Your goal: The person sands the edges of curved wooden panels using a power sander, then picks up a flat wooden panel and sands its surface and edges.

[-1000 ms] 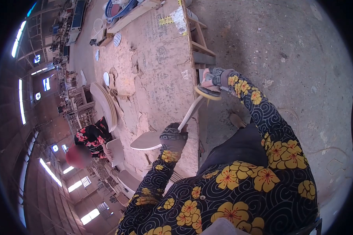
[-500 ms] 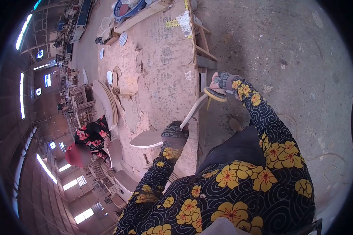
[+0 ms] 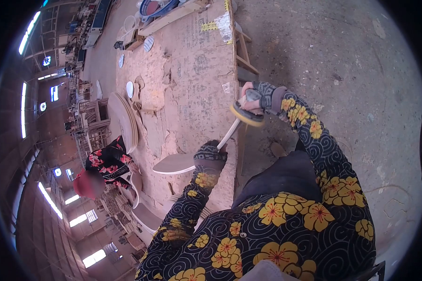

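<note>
My left hand (image 3: pixel 211 154), in a dark patterned fingerless glove, is closed round the lower end of a pale curved wooden piece (image 3: pixel 229 134), seen almost edge-on over the table's edge. In my right hand (image 3: pixel 254 97), gloved the same way, is a round sander (image 3: pixel 246 115) with a yellow-rimmed pad, my fingers wrapped over its top. The pad sits at the upper end of the wooden piece and looks to be touching it. Just left of my left hand, a flat curved wooden panel (image 3: pixel 173 164) lies on the table.
The worn plywood table (image 3: pixel 192 103) runs up and left. Stacked curved panels (image 3: pixel 123 122) lie at its far side, where a co-worker (image 3: pixel 109 161) handles another panel. Round sanding discs (image 3: pixel 148 44) and a blue basket (image 3: pixel 160 10) are toward the top. Concrete floor (image 3: pixel 342 93) stretches right.
My right hand and the sander have moved left and slightly down, and the wooden piece has turned more edge-on. The co-worker's panel has tilted.
</note>
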